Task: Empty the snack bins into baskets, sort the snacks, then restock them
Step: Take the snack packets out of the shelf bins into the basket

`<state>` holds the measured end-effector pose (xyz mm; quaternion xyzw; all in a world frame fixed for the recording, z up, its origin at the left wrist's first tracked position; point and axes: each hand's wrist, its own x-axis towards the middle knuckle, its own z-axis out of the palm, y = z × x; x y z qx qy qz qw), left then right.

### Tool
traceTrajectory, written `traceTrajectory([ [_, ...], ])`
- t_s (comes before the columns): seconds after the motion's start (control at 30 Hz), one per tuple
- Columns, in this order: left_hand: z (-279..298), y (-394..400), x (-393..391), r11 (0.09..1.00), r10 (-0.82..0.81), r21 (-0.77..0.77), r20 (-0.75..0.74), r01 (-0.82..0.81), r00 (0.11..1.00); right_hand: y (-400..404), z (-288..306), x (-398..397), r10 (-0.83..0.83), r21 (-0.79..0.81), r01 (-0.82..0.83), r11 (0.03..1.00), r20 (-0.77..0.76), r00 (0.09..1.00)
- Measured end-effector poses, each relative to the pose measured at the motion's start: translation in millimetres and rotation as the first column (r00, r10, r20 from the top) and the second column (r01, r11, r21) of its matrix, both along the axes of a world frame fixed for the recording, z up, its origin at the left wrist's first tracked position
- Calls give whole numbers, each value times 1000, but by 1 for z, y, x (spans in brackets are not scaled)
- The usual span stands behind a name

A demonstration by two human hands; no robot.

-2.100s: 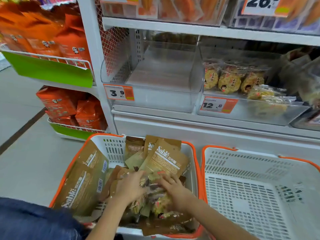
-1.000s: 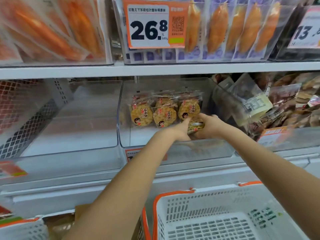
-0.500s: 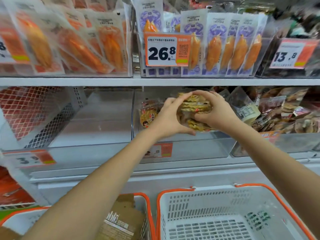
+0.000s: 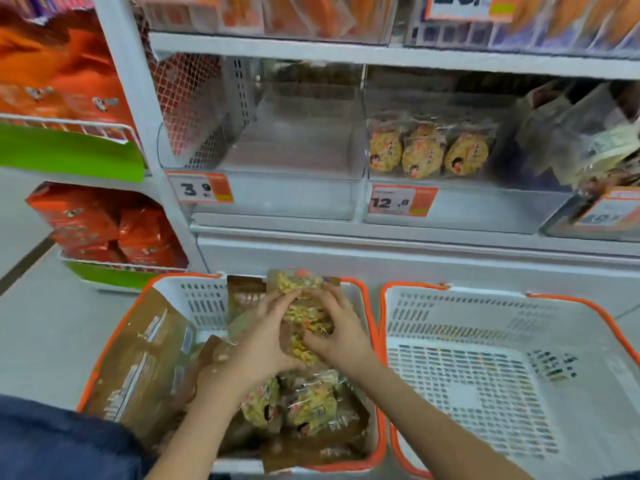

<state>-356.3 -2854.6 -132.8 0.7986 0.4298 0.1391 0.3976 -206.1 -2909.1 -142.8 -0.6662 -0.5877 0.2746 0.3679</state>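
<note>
Now cracker packets [image 4: 304, 311] clasped between left hand [image 4: 258, 344] and right hand [image 4: 341, 332], fingers curled round bundle, held over left basket [image 4: 204, 299]. Packets judged light, crinkly, slippery, contents brittle; best cupped at sides, not squeezed.

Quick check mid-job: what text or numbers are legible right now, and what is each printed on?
"3 9": price tag on the empty left bin.
"12 .8": price tag on the cookie bin.
Top-right price sign: cut off, digits unreadable.
Far-right price tag: blurred.
Brown packets in the left basket: print blurred.
Cookie packs: red characters too small.
</note>
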Motion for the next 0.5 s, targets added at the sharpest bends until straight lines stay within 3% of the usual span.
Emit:
traceTrajectory([
  [0.07, -27, -5, -17, 998, -11, -58, -194, 0, 981, -6, -32, -14, 39, -167, -30, 986, 51, 998],
  [0.2, -65, -13, -36, 992, -70, -127, -365, 25, 928, -12, -56, -25, 317, -469, -150, 870, 302, 899],
  [0.3, -60, -6, -30, 996, -41, -93, -417, 2, 908, -5, -39, -15, 454, -613, -226, 757, 245, 856],
  [0.4, -42, 7, -17, 998, 60, 14, -354, -59, 933, 8, -6, 6, 440, -601, -251, 759, 188, 878],
  [0.5, -11, 24, 10, 994, 74, 97, -158, -60, 985, 23, 46, 38, 248, -290, -148, 946, 347, 904],
])
